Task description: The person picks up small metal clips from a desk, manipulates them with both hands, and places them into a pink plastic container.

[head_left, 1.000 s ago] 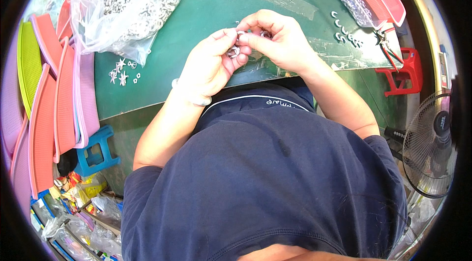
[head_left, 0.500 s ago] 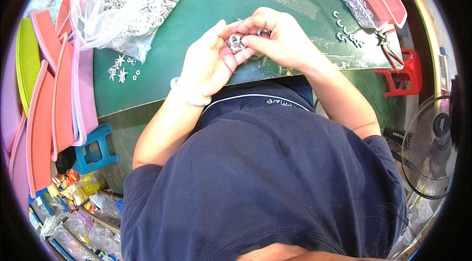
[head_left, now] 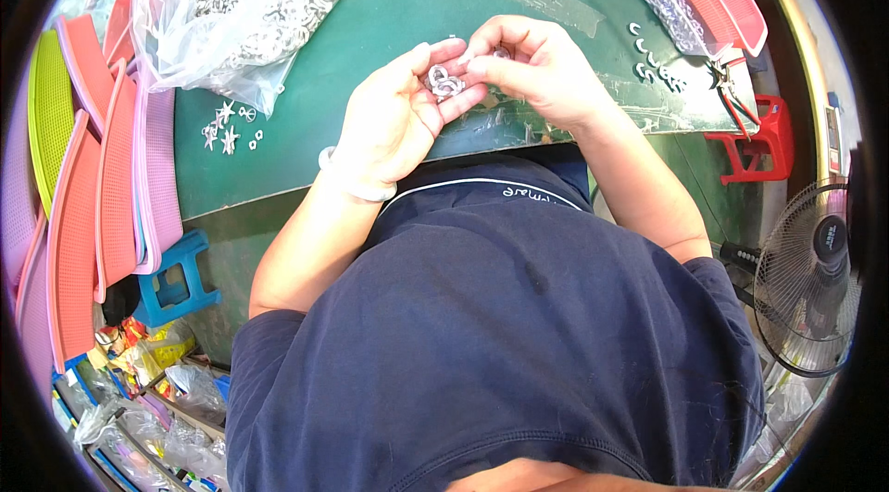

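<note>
My left hand (head_left: 394, 107) is turned palm up above the near edge of the green table, its fingers cupped. Several small silver curved pieces (head_left: 444, 82), like rings or crescents, lie in it. Beside its fingertips, my right hand (head_left: 537, 66) is closed, thumb against forefinger. Another shiny curved piece (head_left: 501, 53) shows within the curl of the right fingers. What sits right at the right thumb tip is too small to make out.
A clear plastic bag (head_left: 278, 19) of silver pieces lies at the back left, with star-shaped pieces (head_left: 228, 138) nearby. Crescent pieces (head_left: 646, 73), pliers (head_left: 727, 89) and a clear box (head_left: 669, 12) are at right. Stacked baskets (head_left: 116, 177) line the left; a fan (head_left: 815, 260) stands right.
My right hand has lifted its thumb off the pieces in the left palm and drawn slightly away to the right. The pieces in the left palm show more fully.
</note>
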`<state>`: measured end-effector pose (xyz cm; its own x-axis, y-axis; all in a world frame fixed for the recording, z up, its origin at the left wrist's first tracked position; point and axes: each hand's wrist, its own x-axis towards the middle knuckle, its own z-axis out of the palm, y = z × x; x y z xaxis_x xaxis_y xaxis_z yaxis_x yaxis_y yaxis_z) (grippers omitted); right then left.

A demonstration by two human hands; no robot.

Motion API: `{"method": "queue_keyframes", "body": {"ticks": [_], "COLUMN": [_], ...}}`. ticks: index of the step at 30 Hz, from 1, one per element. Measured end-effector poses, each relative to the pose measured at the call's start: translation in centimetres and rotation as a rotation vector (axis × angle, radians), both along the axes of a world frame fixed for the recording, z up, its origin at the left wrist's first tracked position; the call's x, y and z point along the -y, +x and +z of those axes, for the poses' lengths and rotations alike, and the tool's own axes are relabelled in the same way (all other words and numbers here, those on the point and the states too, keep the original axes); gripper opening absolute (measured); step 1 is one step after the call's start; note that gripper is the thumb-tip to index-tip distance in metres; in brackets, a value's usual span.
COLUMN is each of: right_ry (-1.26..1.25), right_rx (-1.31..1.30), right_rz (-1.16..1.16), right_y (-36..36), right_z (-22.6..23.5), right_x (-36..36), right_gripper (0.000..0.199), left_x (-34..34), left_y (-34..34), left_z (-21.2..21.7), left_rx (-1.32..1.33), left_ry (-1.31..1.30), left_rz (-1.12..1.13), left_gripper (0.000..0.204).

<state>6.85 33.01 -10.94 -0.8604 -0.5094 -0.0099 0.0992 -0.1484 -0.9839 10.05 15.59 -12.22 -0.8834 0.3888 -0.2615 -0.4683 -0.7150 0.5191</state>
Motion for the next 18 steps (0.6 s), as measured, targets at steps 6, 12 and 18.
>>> {"method": "queue_keyframes", "body": {"ticks": [6,12,18], "right_ry": [-0.163,0.516,0.412], "right_rx": [0.182,-0.509,-0.473], "right_rz": [0.023,-0.082,-0.096], "right_y": [-0.7,0.8,1.2], "right_z": [0.1,0.2,0.4], "right_x": [-0.3,1.5,1.5], "right_gripper": [0.014,0.014,0.011], "left_x": [-0.2,-0.8,-0.8], "left_y": [0.0,0.3,0.2], "left_z": [0.7,0.4,0.0], "left_rx": [-0.019,-0.120,-0.036], "left_ry": [-0.009,-0.086,-0.054], "left_rz": [-0.023,0.008,0.072], "left_gripper": [0.046,0.043,0.035]}}
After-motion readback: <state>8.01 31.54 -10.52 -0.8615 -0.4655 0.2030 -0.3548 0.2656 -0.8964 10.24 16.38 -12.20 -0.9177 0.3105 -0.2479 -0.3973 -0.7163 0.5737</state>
